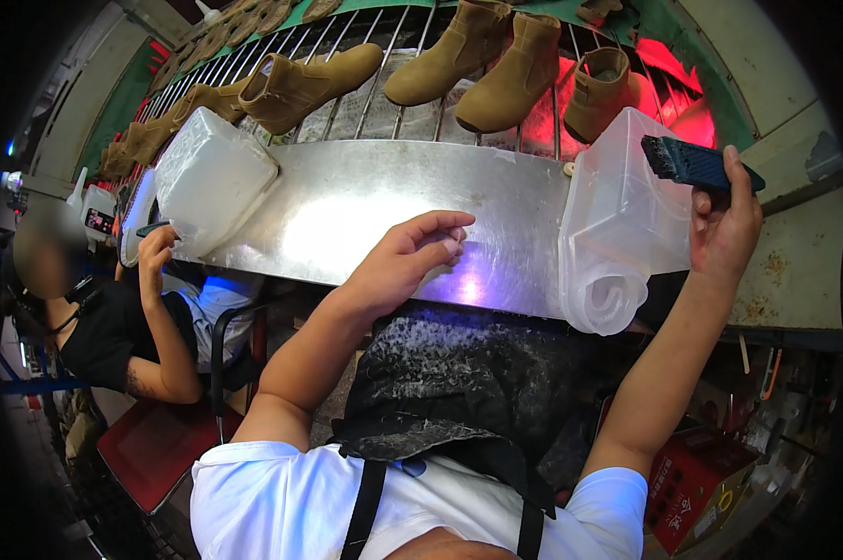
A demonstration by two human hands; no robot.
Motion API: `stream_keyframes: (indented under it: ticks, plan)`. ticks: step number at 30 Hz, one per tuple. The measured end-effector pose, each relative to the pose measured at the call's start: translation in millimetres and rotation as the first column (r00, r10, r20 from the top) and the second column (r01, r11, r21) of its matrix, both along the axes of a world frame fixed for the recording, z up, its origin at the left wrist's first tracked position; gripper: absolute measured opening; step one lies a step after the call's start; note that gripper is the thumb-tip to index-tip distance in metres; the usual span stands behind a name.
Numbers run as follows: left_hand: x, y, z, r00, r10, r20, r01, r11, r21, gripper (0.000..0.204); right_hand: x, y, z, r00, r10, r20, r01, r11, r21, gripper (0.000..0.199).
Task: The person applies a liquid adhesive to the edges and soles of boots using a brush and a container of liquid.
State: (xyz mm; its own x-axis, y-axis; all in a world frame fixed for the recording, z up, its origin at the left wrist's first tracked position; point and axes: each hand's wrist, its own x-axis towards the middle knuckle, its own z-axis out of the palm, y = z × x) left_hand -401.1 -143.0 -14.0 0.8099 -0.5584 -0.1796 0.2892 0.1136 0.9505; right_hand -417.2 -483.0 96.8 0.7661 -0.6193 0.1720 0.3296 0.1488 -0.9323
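Raised at the right, my right hand (725, 229) grips a brush (706, 165) with a dark blue handle and dark bristles. It is held beside a translucent plastic container (622, 187) that lies on its side, round mouth toward me. Over the front of the metal work surface (365, 182), my left hand (407, 257) has its fingers curled in near the thumb, and nothing shows in them. Beyond the metal, tan suede ankle boots (519, 79) stand on a rack of metal rods (398, 121).
Red light glows below the rack at the right. Another translucent container (211, 177) is at the metal's left end. A co-worker (104, 327) sits at the left, a small dark tool in one hand. A red box (697, 481) stands low at the right.
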Motion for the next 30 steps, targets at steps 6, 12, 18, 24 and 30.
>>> stream_keyframes:
  ticks: [6, 12, 18, 24, 30]
  plan:
    - [-4, 6, 1, 0.999, -0.021, -0.038, 0.017, 0.995, -0.100, 0.022, 0, -1, -2, 1.000, -0.007, 0.007, 0.007, 1.000, 0.000, 0.028]
    - [-1, 5, 0, 0.994, 0.061, -0.092, -0.074, 0.986, -0.149, 0.018, 1, 0, -2, 1.000, 0.004, 0.010, -0.004, 1.000, -0.002, 0.027]
    - [18, 11, -4, 0.978, 0.151, -0.144, -0.168, 0.979, -0.117, 0.023, 0, 0, -2, 1.000, 0.012, 0.010, -0.013, 1.000, 0.013, 0.026]
    - [57, -5, 11, 0.874, 0.110, 0.473, -0.268, 0.922, 0.280, 0.017, -1, 0, -1, 0.999, 0.035, 0.039, -0.035, 0.999, 0.013, 0.025]
    - [124, -61, -19, 0.344, -0.352, 0.870, -0.361, 0.806, 0.469, 0.020, 1, 2, -2, 0.999, 0.031, 0.023, -0.032, 0.999, 0.016, 0.024]
